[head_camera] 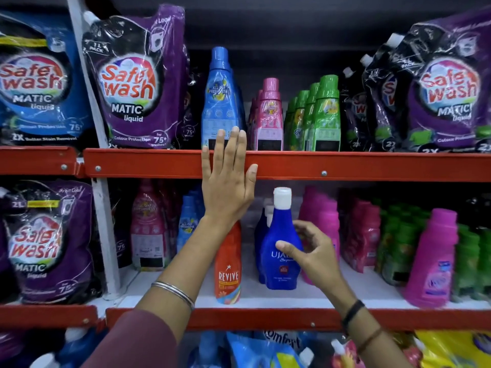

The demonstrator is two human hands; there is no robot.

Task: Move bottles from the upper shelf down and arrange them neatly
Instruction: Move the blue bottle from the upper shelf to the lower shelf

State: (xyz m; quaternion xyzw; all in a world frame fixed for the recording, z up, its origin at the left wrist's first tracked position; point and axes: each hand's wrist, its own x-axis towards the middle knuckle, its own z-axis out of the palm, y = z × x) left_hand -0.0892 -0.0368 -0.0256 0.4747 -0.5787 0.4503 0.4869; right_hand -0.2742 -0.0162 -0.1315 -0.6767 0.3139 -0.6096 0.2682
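Your left hand (225,179) is raised flat against the red front rail of the upper shelf (345,166), fingers (233,144) spread open and straight, gripping nothing. Fingertips overlap the base of the tall blue fabric-conditioner bottle (219,99), thumb on the rail to the right. Cannot tell if the fingertips actually touch that bottle.

Your right hand (310,251) is lower, at the dark blue Ujala bottle (280,243) with the white cap, which stands upright on the white lower shelf (305,293). Thumb lies across the bottle's front and the other fingers curl round its right side; loosely half-closed on it, not a firm grip as far as you can see.

Just left of it stands the orange Revive bottle (228,266), upright, partly behind your left forearm. More dark blue bottles line up behind the Ujala one.

Upper shelf, right of the blue bottle: pink bottles (269,115), then green bottles (322,115), all upright in rows. Purple Safewash pouches (132,83) stand at far left and far right.

Lower shelf right: magenta bottles (430,258), blurred.
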